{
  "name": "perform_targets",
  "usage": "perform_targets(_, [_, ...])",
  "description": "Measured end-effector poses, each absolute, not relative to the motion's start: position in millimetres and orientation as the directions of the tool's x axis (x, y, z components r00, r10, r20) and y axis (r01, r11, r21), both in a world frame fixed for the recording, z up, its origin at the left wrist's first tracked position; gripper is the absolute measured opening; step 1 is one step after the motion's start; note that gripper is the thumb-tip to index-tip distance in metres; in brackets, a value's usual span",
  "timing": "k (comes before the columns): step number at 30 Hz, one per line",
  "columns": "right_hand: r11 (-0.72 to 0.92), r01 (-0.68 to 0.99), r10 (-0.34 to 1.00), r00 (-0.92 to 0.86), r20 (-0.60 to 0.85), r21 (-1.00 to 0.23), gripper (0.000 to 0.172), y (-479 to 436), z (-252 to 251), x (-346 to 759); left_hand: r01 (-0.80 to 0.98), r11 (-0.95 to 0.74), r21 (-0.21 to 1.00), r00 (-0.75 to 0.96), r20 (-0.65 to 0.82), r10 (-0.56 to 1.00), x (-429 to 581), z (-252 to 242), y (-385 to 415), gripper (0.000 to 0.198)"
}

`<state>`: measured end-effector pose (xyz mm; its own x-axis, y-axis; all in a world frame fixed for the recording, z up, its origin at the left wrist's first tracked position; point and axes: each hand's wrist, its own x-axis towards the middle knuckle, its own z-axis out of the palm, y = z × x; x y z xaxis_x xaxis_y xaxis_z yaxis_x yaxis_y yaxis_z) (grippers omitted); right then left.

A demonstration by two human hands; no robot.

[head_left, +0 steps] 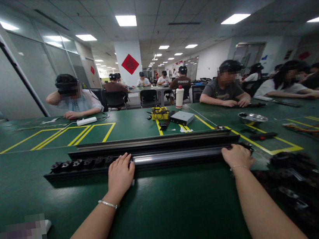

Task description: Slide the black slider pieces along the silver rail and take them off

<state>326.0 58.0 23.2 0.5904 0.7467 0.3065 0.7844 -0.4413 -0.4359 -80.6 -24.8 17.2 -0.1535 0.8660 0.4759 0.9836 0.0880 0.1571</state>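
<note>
A long black metal rail [179, 157] with a shiny channel lies crosswise on the green table in front of me. Several small black parts [89, 163] sit in a row at its left end. My left hand [121, 174] rests over the rail beside the row, fingers stretched out and slightly apart, thumb toward the bare channel. At the rail's right end, my right hand [238, 157] has its fingers bent around it; the fingertips are partly hidden. Just behind lies a second long black rail [150, 141], parallel to the first.
Dark parts [298, 187] are heaped at right, near a metal bowl [252, 117] and a wire bundle [310, 127]. A grey box [182, 117], a yellow box with cables [160, 113] and a white bottle [179, 97] stand beyond the rails. Other people sit across the table.
</note>
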Motion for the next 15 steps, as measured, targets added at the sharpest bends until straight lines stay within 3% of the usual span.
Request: perform_targets(15, [-0.429, 0.758, 0.724, 0.614, 0.315, -0.492, 0.048, 57.9, 21.9, 328.6, 0.984, 0.079, 0.158, -0.147, 0.487, 0.861, -81.0, 16.7, -25.0, 0.044])
